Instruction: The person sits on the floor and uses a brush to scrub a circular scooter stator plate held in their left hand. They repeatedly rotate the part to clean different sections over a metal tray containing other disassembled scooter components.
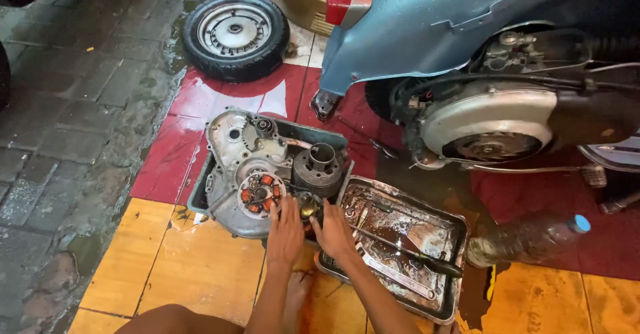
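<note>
Two bare hands, left hand (285,231) and right hand (333,231), rest with loosely spread fingers on a small brass-coloured part (309,207) beside the engine casing (257,167), between the grey tub (199,197) and metal tray (400,241).

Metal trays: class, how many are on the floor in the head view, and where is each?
2. One tray sits left, holding the engine casing. The other tray sits right, by the right hand, holding tools. Others may be hidden.

A small round brass-coloured part (309,207) was held upright between both hands, just beside the greasy engine case (243,167).
</note>
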